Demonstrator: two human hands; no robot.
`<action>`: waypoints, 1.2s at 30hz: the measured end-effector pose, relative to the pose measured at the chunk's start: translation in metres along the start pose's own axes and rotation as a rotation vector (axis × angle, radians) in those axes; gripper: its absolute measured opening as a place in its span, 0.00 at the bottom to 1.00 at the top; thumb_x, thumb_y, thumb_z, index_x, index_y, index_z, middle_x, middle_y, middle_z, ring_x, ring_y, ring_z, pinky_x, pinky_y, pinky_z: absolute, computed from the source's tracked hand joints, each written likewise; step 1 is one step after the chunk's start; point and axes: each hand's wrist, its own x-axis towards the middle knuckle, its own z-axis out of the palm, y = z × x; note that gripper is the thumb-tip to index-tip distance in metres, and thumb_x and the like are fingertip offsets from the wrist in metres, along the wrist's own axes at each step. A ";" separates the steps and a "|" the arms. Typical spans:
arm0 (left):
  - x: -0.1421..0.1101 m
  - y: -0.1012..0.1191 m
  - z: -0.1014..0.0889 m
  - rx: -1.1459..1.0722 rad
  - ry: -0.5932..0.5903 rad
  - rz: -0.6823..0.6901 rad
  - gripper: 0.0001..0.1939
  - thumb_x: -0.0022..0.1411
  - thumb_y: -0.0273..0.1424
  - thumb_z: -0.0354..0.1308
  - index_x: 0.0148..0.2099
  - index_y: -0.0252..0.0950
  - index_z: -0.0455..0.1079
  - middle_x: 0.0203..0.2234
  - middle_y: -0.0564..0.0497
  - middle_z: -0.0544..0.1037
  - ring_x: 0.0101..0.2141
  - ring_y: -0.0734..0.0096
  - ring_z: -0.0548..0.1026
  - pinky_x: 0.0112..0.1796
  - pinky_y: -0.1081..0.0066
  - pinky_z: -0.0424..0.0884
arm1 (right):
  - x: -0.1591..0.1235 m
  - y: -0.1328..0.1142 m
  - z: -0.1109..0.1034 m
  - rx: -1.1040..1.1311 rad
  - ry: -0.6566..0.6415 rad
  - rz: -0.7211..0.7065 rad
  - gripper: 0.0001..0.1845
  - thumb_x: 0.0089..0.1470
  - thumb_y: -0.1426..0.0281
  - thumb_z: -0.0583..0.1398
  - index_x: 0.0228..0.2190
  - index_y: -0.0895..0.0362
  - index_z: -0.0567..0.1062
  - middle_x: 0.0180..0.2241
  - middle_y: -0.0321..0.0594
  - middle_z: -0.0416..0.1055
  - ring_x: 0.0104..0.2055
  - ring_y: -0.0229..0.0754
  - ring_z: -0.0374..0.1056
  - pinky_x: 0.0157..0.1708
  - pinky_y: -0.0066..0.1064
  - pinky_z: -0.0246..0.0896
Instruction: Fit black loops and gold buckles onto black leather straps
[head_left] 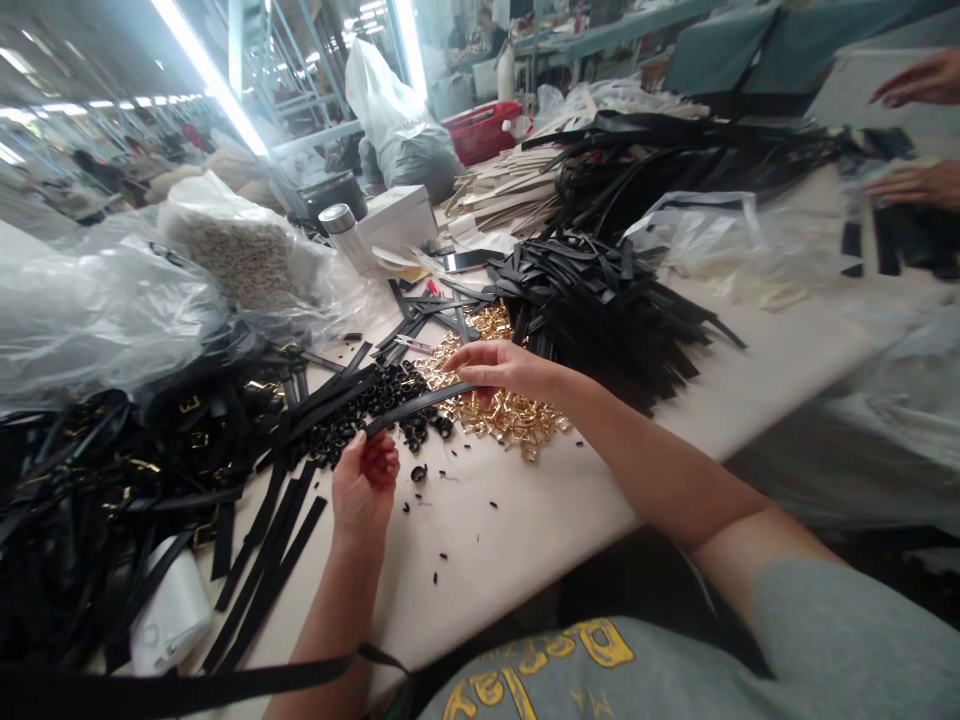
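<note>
A black leather strap [420, 404] stretches between my two hands above the table. My left hand [365, 485] is closed, pinching its near end between thumb and curled fingers. The strap's far end meets my right hand [501, 366], whose thumb and lower fingers seem closed on it while the upper fingers reach forward. Directly beneath that hand spreads a heap of small gold metal buckle pieces [517, 425]. Left of the heap lies a pile of small black loops [397, 390]. A large stack of black straps [600, 300] rises behind my right wrist.
Finished-looking buckled straps [97, 500] crowd the left, beside a white spool-like object [171, 605]. Farther back stand plastic bags [232, 240], a metal flask [345, 230] and a white box [405, 215]. Another person's hands [919, 185] handle black pieces at far right.
</note>
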 end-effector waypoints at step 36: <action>-0.008 -0.017 -0.003 0.400 -0.254 0.044 0.17 0.51 0.42 0.67 0.28 0.33 0.69 0.17 0.53 0.71 0.16 0.77 0.68 0.18 0.78 0.64 | -0.001 0.031 0.049 0.033 -0.336 0.270 0.15 0.62 0.63 0.54 0.33 0.62 0.71 0.17 0.30 0.62 0.17 0.29 0.59 0.20 0.21 0.63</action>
